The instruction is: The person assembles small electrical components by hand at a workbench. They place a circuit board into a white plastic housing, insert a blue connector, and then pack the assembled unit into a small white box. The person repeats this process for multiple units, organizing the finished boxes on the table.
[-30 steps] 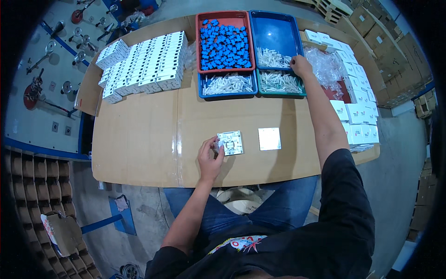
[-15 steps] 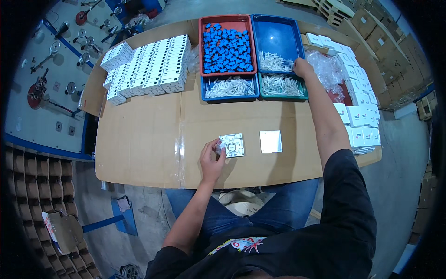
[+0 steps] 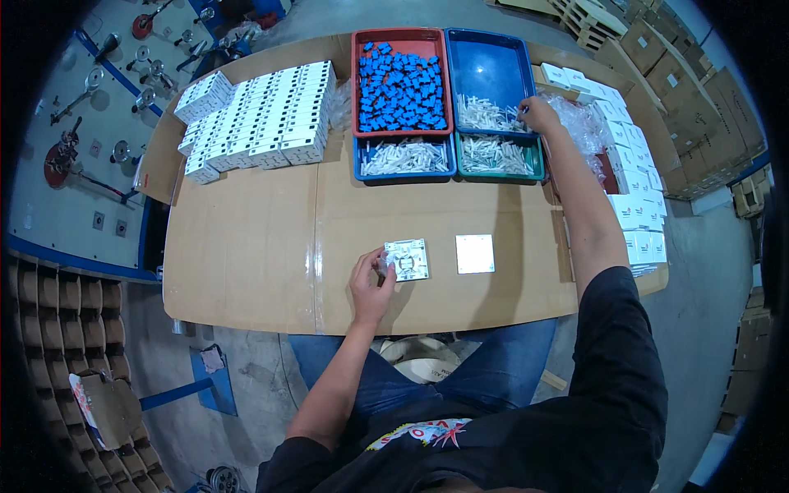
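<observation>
My left hand (image 3: pixel 371 281) grips the left edge of a square white plate with moulded fittings (image 3: pixel 408 260), on the cardboard-covered table. A wisp of clear plastic shows by its fingers. To the right lies a flat, shiny white square panel (image 3: pixel 475 254), untouched. My right hand (image 3: pixel 539 115) reaches to the near right corner of the upper blue tray (image 3: pixel 491 70), over small white plastic parts (image 3: pixel 488 113). Its fingers are closed together; whatever they hold is too small to make out.
A red tray (image 3: pixel 357 82) holds blue plastic pieces. Nearer are a second blue tray (image 3: pixel 406 177) and a green tray (image 3: pixel 503 176) of white parts. White stacked units (image 3: pixel 275 115) stand left; white boxes (image 3: pixel 641 209) and clear plastic bags (image 3: pixel 579 123) lie right.
My right hand stays at the tray's corner, shifting only slightly. My left hand keeps its hold on the white plate. The whole view has moved a little.
</observation>
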The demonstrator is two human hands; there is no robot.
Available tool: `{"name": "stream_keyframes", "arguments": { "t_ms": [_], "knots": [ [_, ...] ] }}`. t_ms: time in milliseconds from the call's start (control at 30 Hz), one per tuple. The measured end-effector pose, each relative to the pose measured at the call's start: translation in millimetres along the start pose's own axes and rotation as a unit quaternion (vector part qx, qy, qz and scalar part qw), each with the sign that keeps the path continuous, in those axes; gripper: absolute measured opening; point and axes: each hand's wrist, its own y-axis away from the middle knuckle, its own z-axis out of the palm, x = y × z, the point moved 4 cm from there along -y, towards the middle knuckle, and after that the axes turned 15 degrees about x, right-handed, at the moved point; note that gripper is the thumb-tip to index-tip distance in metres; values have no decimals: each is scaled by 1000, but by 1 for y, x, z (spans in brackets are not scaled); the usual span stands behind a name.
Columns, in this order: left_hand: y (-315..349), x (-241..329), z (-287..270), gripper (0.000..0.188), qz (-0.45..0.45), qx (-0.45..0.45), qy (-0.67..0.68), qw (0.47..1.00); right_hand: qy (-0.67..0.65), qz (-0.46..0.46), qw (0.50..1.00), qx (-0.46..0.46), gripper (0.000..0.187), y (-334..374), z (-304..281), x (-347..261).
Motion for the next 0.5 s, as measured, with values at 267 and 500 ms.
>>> {"name": "stream_keyframes", "arguments": {
  "t_ms": [267, 500],
  "knots": [
    [-1, 1, -4, 36, -1, 2, -20, 1000, -53, 21, 998, -32, 27, -5, -3, -8],
    [-3, 6, -2, 33, -21, -16, -24, 999, -108, 41, 993, 28, 22, -6, -1, 9]
  ]
}}
